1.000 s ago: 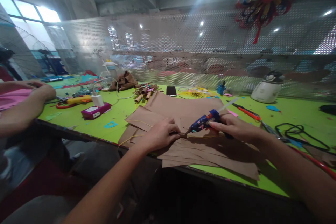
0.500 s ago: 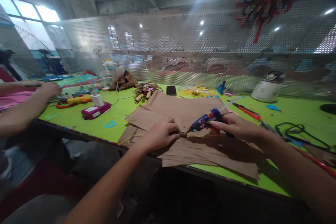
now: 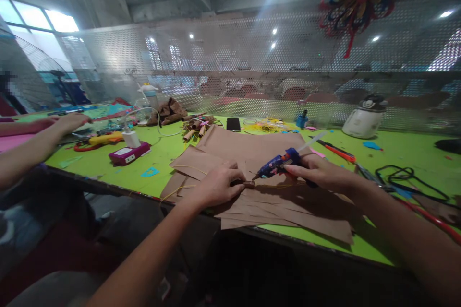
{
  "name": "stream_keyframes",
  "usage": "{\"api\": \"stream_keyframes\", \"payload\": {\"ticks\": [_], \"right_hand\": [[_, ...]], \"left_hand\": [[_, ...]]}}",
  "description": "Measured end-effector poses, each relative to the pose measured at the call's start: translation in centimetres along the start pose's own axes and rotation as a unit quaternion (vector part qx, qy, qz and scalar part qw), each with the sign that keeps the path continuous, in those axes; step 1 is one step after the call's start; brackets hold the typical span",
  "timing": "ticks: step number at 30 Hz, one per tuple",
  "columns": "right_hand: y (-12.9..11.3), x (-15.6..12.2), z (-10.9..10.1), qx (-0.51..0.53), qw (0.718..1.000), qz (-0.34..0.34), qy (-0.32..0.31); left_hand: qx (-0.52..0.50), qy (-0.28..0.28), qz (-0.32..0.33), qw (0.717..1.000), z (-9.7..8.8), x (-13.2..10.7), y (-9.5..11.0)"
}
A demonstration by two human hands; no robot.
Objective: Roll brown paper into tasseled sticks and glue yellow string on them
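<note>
Over the brown paper sheets near the table's front edge, your left hand pinches a small brown roll between closed fingers, its end poking out past them. Your right hand is wrapped round the blue glue gun, fingers closed on its handle, with the nozzle right at that end of the roll; you cannot tell whether the two touch. Compared with a second ago, your hands, roll and gun keep nearly the same places over the paper, while your view has turned slightly. At your left, a co-worker's hand now reaches farther over the table.
</note>
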State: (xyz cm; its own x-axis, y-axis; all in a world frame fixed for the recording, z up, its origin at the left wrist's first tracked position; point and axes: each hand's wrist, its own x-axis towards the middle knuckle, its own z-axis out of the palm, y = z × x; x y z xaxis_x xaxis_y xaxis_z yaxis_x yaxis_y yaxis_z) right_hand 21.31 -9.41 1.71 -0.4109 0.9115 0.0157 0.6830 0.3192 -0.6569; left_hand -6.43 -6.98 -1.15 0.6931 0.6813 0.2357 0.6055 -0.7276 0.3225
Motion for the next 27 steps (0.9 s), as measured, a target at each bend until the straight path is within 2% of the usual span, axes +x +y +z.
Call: {"api": "stream_keyframes", "payload": {"ticks": [6, 13, 19, 23, 27], "right_hand": [[-0.04, -0.12, 0.01, 0.009, 1.000, -0.020, -0.011], [-0.41, -0.10, 0.33, -0.006, 1.000, -0.004, 0.001], [0.09, -0.13, -0.41, 0.014, 1.000, -0.013, -0.015], [-0.21, -0.29, -0.51, 0.015, 1.000, -0.004, 0.003], [-0.67, -0.19, 0.29, 0.000, 0.999, -0.005, 0.033]], "left_hand": [[-0.008, 0.002, -0.003, 1.000, -0.01, -0.03, 0.10], [-0.007, 0.000, -0.002, 1.000, 0.01, 0.00, 0.10], [-0.001, 0.009, 0.007, 1.000, -0.03, 0.01, 0.08], [0.001, 0.008, 0.016, 1.000, -0.06, -0.05, 0.12], [0.010, 0.010, 0.019, 1.000, 0.00, -0.10, 0.24]]}}
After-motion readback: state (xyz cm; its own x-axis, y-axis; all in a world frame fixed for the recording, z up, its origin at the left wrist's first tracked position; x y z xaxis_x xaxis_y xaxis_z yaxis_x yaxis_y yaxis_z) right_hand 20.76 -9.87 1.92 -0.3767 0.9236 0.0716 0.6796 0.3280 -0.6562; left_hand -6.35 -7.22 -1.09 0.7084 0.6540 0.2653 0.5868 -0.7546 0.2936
